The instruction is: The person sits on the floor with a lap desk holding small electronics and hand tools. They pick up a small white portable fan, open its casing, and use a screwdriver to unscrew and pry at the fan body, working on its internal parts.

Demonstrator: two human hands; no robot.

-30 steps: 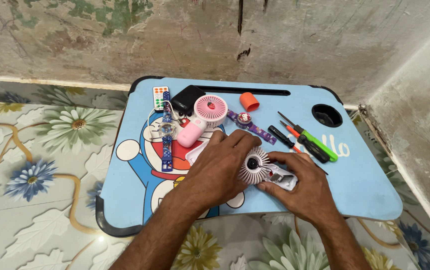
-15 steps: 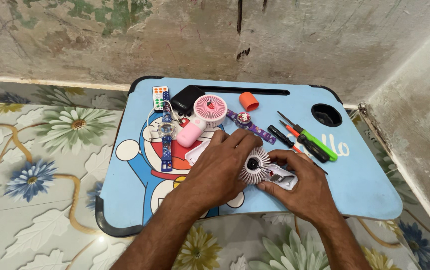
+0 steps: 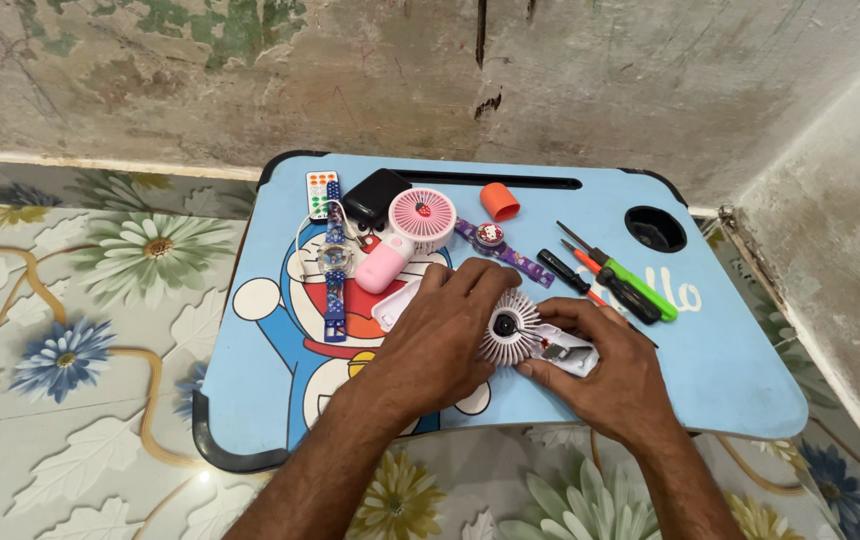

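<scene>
Stained wall [image 3: 600,80] (peeling), floral floor [image 3: 80,330]

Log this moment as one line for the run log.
left hand: on pale ribbed fan wheel | right hand: grips white fan body | surface: blue lap tray | nearby: screwdrivers

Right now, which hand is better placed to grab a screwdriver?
Right, probably. The right hand lies just below the screwdrivers; the left hand is farther off and touches the white fan wheel.

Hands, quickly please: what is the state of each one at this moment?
Left hand: closed on the pale pink round ribbed fan head, fingers on its rim.
Right hand: closed around the white plastic fan body, holding it.
</scene>
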